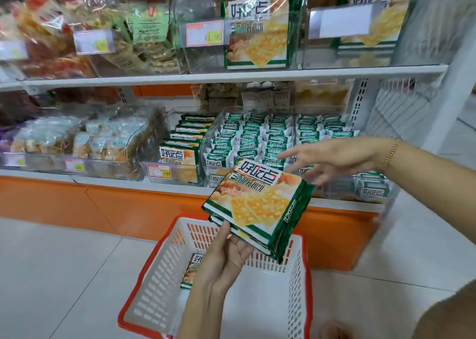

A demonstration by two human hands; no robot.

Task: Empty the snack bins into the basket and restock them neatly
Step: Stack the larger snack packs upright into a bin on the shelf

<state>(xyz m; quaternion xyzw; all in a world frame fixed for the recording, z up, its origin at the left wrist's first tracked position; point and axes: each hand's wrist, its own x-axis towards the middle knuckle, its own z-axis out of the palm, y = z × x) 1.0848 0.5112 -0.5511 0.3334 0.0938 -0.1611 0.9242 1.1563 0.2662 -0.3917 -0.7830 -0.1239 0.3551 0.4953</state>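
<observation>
A stack of flat cracker packs (260, 204) is held over the basket (159, 274) by the left hand (226, 259). The thumb is laid on the near edge of the top pack and the fingers are tucked under the stack. The right hand (332, 158) is stretched out with fingers spread and nothing in it, in front of the clear bins on the lower shelf. One more pack (192, 269) lies on the basket floor, partly covered by the left wrist.

The packs are judged to be light and fairly stiff, but they are wrapped in glossy film. A stack gripped by one corner may therefore slide or fan apart, and the biscuits inside are probably brittle. Support from beneath by the free hand is advised, and the stack is better lowered than dropped.

The number of packs in the stack cannot be counted, since the edges merge. The stock left in the bin of large packs (180, 153) is masked by its price tag. The upper shelf is blurred, and the basket's near rim is cut off by the frame.
</observation>
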